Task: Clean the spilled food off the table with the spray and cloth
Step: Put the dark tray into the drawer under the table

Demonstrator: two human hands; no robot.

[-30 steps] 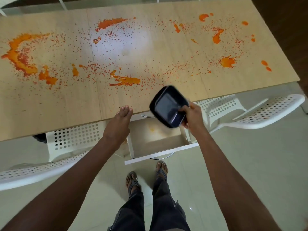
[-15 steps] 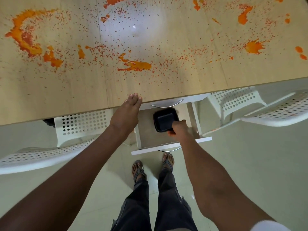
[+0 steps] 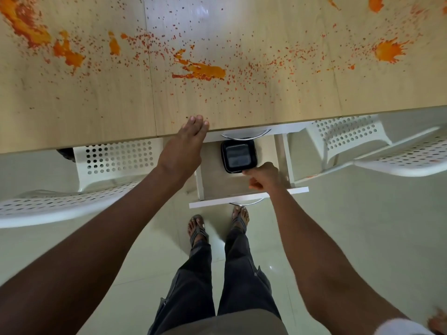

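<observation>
Orange sauce and red specks, with a long smear near the middle, lie spattered over the light wooden table. My left hand rests flat on the table's near edge, fingers together, holding nothing. Below that edge a white drawer stands pulled out. A black rectangular tray lies inside it at the back. My right hand is in the drawer with curled fingers pinching the tray's near right corner. No spray bottle or cloth is in view.
A white perforated chair stands to the left of the drawer and another to the right, both tucked partly under the table. My sandalled feet stand on pale floor tiles just behind the drawer front.
My right hand carried the black tray from above the table edge down into the open drawer and set it at the back. My left hand stayed on the table edge.
</observation>
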